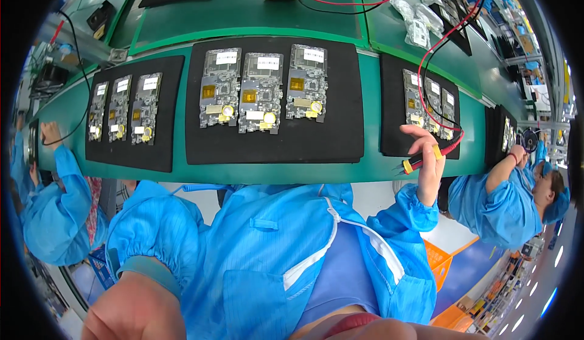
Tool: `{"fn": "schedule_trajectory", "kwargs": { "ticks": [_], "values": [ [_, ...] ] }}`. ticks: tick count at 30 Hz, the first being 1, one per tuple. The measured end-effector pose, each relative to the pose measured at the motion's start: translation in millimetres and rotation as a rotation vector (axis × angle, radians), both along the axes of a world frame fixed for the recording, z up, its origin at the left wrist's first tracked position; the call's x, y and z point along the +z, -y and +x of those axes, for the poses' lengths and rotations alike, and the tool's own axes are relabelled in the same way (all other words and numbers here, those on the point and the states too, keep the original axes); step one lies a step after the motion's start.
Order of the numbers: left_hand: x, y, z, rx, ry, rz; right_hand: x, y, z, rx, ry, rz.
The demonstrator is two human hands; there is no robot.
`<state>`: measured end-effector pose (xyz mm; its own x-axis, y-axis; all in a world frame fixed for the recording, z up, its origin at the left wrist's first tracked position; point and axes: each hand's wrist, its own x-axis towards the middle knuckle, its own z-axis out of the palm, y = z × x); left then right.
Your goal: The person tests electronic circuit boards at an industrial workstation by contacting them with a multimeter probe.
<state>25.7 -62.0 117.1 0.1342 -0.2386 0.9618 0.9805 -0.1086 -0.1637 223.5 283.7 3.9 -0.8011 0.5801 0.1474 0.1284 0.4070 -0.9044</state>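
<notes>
Probes (pixel 414 163), likely light, stiff and thin-tipped, seem best held behind the tips, as the loosely curled right hand (pixel 429 168) does at three o'clock; the left hand's (pixel 134 311) grasp I cannot tell.

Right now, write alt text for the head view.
A worker's right hand holds red-and-black test probes by a green workbench, where grey circuit boards rest on rectangular black mats; the blurred left hand looms close.

Bright light, edges bowed; left hand (pixel 135 311) blurred.
</notes>
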Motion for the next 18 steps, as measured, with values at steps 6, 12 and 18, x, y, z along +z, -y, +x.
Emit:
{"fn": "schedule_trajectory", "kwargs": {
  "ticks": [6, 12, 18],
  "values": [
    [-62, -25, -7, -0.17, 0.27, -0.064, -14, 16, -32, 0.094, -0.119, -0.111],
    [-159, -108, -8, -0.087, 0.388, -1.282, -58, 26, -59, 0.019, -0.085, -0.399],
    [-192, -125, 0, 0.016, 0.311, -1.508, -80, 36, -85, -0.141, -0.253, -0.42]
  ]
}}
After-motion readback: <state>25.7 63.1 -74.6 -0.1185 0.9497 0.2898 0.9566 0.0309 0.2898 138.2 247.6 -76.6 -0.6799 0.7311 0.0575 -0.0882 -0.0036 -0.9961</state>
